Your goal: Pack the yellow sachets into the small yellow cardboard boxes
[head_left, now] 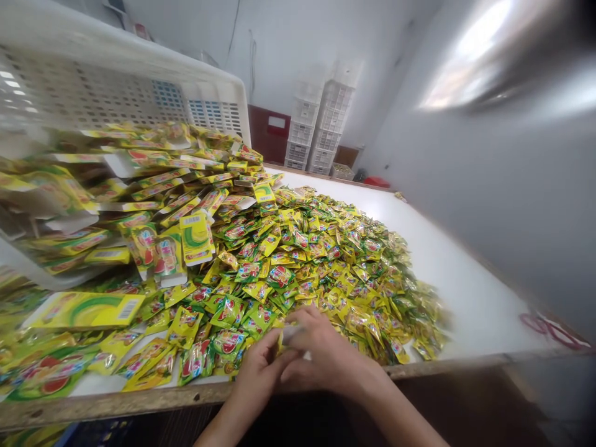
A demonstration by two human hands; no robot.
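Note:
My left hand [259, 367] is closed around a small carton [289, 335], of which a pale grey-white flap and a bit of yellow show; the rest is hidden behind the fingers. Over its right side curls my right hand [323, 347], slightly blurred, fingers bent and thumb close to the left one. What those right fingers pinch is hidden. Just beyond both hands spreads a big heap of small yellow and green sachets [280, 276] with fruit pictures. Flat on the sachets at the left lies a yellow carton [88, 310] with a barcode.
A white plastic crate [223, 93] lies tipped at the left, with many yellow cartons [196, 237] spilling out. The white table [440, 248] has a worn wooden front edge. Red-handled scissors [554, 332] lie at the right. Stacked white crates [326, 124] stand by the far wall.

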